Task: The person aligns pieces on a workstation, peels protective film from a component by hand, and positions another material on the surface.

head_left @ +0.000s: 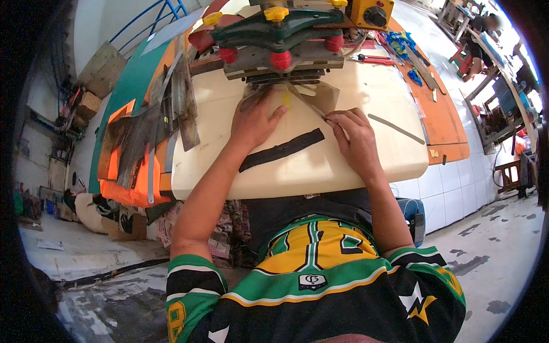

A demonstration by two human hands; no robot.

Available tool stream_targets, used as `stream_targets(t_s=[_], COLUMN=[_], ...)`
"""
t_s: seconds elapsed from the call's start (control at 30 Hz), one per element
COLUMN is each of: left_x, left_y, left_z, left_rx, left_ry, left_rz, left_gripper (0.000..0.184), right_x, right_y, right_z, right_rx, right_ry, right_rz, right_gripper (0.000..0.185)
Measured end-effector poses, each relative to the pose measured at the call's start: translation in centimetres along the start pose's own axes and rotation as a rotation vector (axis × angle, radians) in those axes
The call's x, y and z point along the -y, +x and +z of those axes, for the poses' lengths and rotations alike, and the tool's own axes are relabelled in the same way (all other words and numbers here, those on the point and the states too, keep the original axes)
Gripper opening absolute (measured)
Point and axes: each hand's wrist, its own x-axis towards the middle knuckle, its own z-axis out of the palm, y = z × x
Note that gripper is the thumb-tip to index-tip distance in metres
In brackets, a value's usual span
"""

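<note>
One hand (pixel 355 140), the right, pinches a thin strip (pixel 309 103).

The strip (pixel 282 150) lies on the pad (pixel 257 180) before the press (pixel 280 34).

left grip (pixel 253 122): fingertips unclear | press (pixel 274 34): top cut off | far person (pixel 477 48): head blurred

I count two bare hands (pixel 251 123), one thin tool (pixel 311 107), one black strip (pixel 282 150), one loose grey strip (pixel 396 128), and one yellow box (pixel 363 12) with one dial (pixel 376 16). I make it three red knobs (pixel 280 60), three yellow knobs (pixel 276 14) and two other people (pixel 90 212); the dark slats (pixel 182 100) overlap too much for me to number.
</note>
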Motion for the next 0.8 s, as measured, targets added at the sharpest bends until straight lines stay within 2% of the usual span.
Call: stream_targets(t_s=[0.17,0.27,0.33,0.43,0.63,0.8], left_x=[-0.5,-0.9,-0.2,0.5,1.5,0.5], left_y=[0.1,0.0,-0.2,0.2,1.2,0.7], left_z=[-0.6,-1.6,-1.1,-0.3,1.8,0.9], left_rx=[0.049,0.128,0.036,0.000,-0.030,-0.068], left_ry=[-0.035,-0.073,-0.248,-0.224,-0.110,-0.067], left_rz=[-0.085,-0.118,0.082,0.178,0.170,0.131], left_gripper=[0.076,0.070,0.072,0.069,0.069,0.070], right_x=[-0.3,-0.2,-0.2,-0.1,0.3,0.1], right_y=[-0.1,-0.1,-0.1,0.0,0.1,0.0], right_z=[0.1,0.1,0.1,0.0,-0.2,-0.3], right_rx=[0.005,0.002,0.000,0.011,0.017,0.001], right_ry=[0.011,0.010,0.010,0.027,0.012,-0.020], right_rz=[0.002,-0.001,-0.001,-0.001,-0.014,-0.042], right_gripper=[0.012,0.013,0.013,0.013,0.012,0.012])
